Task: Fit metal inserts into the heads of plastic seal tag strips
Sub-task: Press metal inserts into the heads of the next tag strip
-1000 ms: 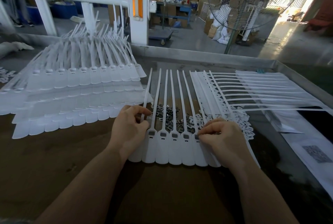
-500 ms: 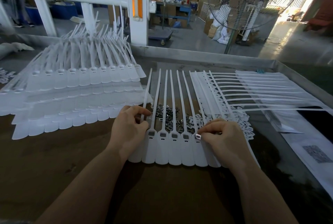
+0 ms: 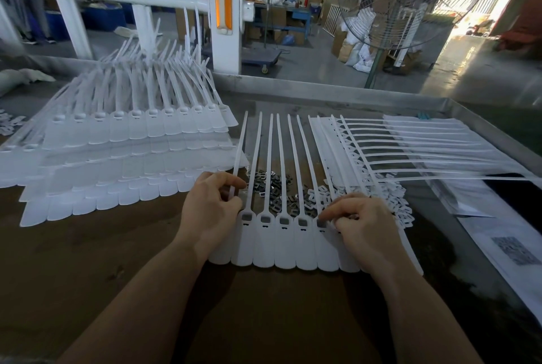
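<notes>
Nearest the camera: two bare forearms reach in over the brown worktable (image 3: 88, 261), and both hands are down on the row of seal tag strips (image 3: 286, 246).
Left hand: the left hand (image 3: 209, 211) pinches the leftmost tail between thumb and fingers, fingers curled, and pins that end of the row flat.
Right hand: the right hand (image 3: 365, 223) has its fingers curled down over the head at the right end of the visible sockets; fingertips (image 3: 327, 214) touch it, and whether an insert sits under them I cannot tell.
Row of heads: four sockets between the hands show grey fill, so by my read those are loaded and the work runs left to right.
Doing it well: keep the left hand's hold firm so the strips cannot skate, seat the insert square to the socket and press straight down with the fingertip; a tilted piece would likely jam.
Just beyond the hands: the pile of metal inserts (image 3: 271, 187) lies under the tails, close for the next pick.
Right of that: loose white plastic pieces (image 3: 393, 202) lie heaped beside the pile.
Further back: stacked strips (image 3: 132, 146) fan out on the left, more strips (image 3: 410, 143) lie sideways on the right.
Far edge: a pedestal fan (image 3: 410, 0) stands past the table rim.
</notes>
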Demonstrator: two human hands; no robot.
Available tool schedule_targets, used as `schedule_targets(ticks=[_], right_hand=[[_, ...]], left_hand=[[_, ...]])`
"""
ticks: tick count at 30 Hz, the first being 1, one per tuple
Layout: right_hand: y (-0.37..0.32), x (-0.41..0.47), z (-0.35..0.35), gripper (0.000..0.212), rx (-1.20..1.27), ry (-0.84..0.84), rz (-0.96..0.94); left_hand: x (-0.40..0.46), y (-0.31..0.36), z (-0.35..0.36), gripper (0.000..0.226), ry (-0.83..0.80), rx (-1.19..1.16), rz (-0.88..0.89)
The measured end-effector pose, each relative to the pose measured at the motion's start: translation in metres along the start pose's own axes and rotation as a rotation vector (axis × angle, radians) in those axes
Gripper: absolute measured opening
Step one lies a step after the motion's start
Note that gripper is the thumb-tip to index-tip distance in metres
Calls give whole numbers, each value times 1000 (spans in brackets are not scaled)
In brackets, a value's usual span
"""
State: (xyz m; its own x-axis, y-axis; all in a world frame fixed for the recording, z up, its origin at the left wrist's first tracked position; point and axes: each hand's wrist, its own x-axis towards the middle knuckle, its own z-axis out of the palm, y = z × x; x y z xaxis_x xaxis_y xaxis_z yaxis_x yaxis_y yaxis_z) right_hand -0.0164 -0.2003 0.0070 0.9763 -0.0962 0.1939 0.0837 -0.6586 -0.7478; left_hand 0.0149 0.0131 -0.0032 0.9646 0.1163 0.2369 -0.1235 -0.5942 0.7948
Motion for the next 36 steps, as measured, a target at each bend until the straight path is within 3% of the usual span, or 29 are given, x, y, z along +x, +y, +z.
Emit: schedule_targets(ticks=[12,19,25,36], right_hand=[[3,2,3,50,-30,21,-17],[0,-1,4,33,-30,72,-5],[-5,2,5,14,-156,98,-79],[-20,21,14,15,-418,27,-197]], left_hand=[[1,-2,1,24,4,0,-2],[1,-1,0,26,5,-21,5],[0,-1,1,26,10,-34,2],[2,-1,2,25,13,-33,13]])
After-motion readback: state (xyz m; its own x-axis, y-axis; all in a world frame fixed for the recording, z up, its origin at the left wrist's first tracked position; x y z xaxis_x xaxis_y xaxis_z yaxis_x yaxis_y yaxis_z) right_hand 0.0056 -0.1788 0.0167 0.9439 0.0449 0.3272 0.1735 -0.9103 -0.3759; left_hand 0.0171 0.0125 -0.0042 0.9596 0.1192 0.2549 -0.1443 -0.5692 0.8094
